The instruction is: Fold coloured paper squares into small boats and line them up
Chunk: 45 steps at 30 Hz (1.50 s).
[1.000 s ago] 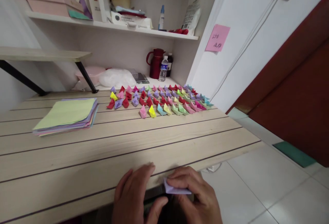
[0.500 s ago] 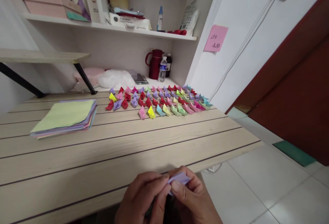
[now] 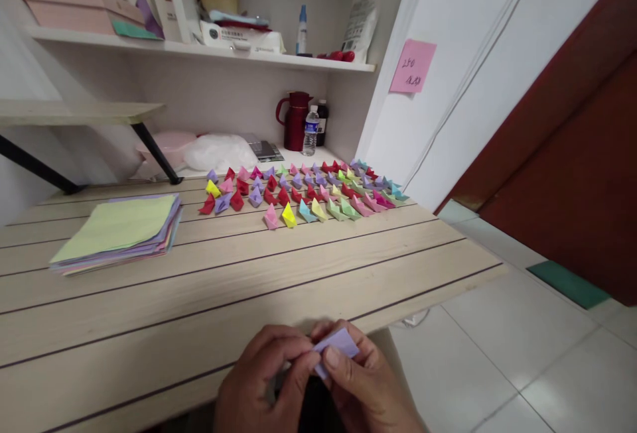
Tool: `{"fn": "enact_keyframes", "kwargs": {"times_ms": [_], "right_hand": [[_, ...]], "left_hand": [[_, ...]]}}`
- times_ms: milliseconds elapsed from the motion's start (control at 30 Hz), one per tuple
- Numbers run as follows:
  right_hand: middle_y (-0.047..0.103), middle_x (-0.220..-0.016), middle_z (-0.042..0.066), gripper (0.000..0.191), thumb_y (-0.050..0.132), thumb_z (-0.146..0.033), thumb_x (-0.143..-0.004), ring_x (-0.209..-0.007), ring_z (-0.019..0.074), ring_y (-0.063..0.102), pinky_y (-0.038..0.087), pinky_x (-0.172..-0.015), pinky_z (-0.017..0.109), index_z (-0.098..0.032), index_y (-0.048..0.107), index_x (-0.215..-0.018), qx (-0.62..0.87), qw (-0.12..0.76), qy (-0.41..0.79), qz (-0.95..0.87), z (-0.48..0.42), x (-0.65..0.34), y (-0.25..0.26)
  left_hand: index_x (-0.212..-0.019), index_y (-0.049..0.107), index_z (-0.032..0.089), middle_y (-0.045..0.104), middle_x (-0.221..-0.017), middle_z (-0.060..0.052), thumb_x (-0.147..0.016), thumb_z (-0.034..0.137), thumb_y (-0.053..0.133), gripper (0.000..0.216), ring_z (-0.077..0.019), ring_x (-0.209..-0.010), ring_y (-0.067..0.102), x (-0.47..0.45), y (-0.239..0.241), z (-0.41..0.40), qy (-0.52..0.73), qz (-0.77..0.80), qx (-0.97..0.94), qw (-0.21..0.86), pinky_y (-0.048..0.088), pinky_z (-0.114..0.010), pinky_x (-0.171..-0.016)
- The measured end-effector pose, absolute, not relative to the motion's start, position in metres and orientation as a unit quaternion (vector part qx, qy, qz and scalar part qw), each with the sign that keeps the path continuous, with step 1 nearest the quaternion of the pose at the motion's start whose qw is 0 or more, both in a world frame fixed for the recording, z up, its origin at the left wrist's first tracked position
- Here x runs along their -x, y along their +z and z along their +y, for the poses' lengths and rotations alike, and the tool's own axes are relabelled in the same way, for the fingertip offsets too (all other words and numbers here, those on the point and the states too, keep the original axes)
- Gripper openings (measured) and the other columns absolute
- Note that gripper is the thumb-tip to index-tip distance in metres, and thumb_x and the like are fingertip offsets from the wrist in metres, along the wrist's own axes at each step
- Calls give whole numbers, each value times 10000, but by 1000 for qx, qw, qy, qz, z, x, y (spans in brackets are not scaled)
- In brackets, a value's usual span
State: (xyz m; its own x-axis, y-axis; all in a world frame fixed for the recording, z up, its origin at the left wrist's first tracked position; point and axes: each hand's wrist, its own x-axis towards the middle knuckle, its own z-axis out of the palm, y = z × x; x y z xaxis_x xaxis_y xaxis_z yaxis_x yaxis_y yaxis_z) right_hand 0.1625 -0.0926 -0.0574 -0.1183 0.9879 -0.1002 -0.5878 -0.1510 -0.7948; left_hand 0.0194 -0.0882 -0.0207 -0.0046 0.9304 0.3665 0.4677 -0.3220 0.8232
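A small piece of folded lilac paper (image 3: 342,341) is held between both hands at the table's front edge. My right hand (image 3: 365,373) pinches it, thumb on top and fingers behind. At its left end, my left hand (image 3: 271,370) grips the paper between thumb and fingertips. Farther back, several rows of small folded paper boats (image 3: 288,216) in red, pink, purple, yellow, green and blue stand on the table. To the left lies a stack of square coloured paper (image 3: 119,224), a pale yellow-green sheet on top.
The slatted wooden table (image 3: 239,287) ends on the right above a tiled floor. A small raised stand (image 3: 79,113) with black legs is at the left. Behind are a red jug (image 3: 297,121), a water bottle (image 3: 310,131) and a white plastic bag (image 3: 219,152).
The lilac paper has turned slightly and shows a larger flat face. My left fingers have shifted along its left end. The whole view has moved a little.
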Motion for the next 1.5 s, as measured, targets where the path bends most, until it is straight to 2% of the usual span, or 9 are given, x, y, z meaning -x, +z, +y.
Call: {"fn": "enact_keyframes", "kwargs": {"times_ms": [167, 300, 400, 600, 733, 800, 933, 1133, 1500], "right_hand": [[664, -1144, 111, 348, 529, -451, -961, -972, 252, 669, 570, -815, 385, -298, 563, -1272, 430, 589, 402, -554, -101, -197, -55], [637, -1215, 89, 196, 568, -302, -948, -1196, 293, 578, 527, -946, 434, -299, 661, -1120, 435, 464, 128, -761, -91, -221, -42], [670, -1215, 77, 283, 630, -314, -919, -1262, 301, 534, 487, -1010, 465, -271, 644, -1199, 346, 370, 39, -861, -77, -223, -36], [689, -1246, 53, 469, 607, -175, -929, -1220, 256, 580, 458, -1032, 485, -273, 525, -1380, 340, 295, -3, -893, -67, -221, -58], [720, -1187, 34, 423, 604, -143, -928, -1181, 243, 607, 444, -1034, 497, -292, 580, -1323, 355, 330, -15, -875, -67, -218, -67], [731, -1156, 31, 387, 614, -141, -921, -1159, 240, 619, 443, -1029, 498, -284, 614, -1280, 357, 343, -16, -869, -67, -215, -66], [731, -1142, 37, 354, 601, -128, -924, -1146, 235, 618, 439, -1020, 487, -263, 638, -1249, 352, 362, -16, -863, -67, -213, -63], [722, -1150, 39, 337, 592, -112, -935, -1159, 229, 589, 410, -1021, 470, -231, 634, -1247, 340, 384, -17, -859, -67, -213, -65], [714, -1140, 30, 213, 590, -152, -945, -1147, 225, 592, 409, -988, 438, -238, 647, -1131, 367, 387, 19, -846, -69, -209, -62]], "left_hand": [[-626, 692, 253, 686, -637, 42, -760, 247, 618, 153, -145, -610, 638, 4, 11, -55, 294, 583, -697, 297, 458, -227, -557], [-624, 721, 241, 721, -657, 21, -724, 179, 580, 183, -157, -661, 644, 4, 20, -35, 190, 567, -752, 275, 424, -248, -620], [-654, 731, 234, 737, -661, 17, -760, 166, 554, 217, -143, -664, 650, -2, 21, -27, 139, 514, -807, 255, 417, -257, -689], [-638, 683, 232, 725, -689, 33, -772, 141, 609, 178, -157, -735, 663, -11, 17, -19, 116, 490, -842, 193, 392, -344, -850], [-998, 684, 225, 731, -989, -31, -761, 109, 663, 265, -223, -978, 655, -6, 1, -27, 145, 512, -837, 124, 417, -397, -908], [-1206, 610, 216, 696, -1124, -64, -771, 80, 661, 459, -220, -1076, 630, 5, -10, -38, 204, 494, -845, 14, 431, -393, -948], [-1226, 623, 230, 667, -1182, -83, -884, 101, 563, 371, -189, -1109, 610, 31, -33, -63, 318, 427, -823, -198, 306, -454, -1125], [-1066, 712, 260, 763, -1015, 21, -933, 196, 555, 216, -126, -965, 679, 16, -58, -84, 373, 405, -814, -187, 173, -400, -1217], [-945, 716, 267, 790, -908, 77, -983, 336, 486, 243, -102, -859, 714, -5, -65, -81, 443, 409, -786, -137, 153, -383, -1224]]}}
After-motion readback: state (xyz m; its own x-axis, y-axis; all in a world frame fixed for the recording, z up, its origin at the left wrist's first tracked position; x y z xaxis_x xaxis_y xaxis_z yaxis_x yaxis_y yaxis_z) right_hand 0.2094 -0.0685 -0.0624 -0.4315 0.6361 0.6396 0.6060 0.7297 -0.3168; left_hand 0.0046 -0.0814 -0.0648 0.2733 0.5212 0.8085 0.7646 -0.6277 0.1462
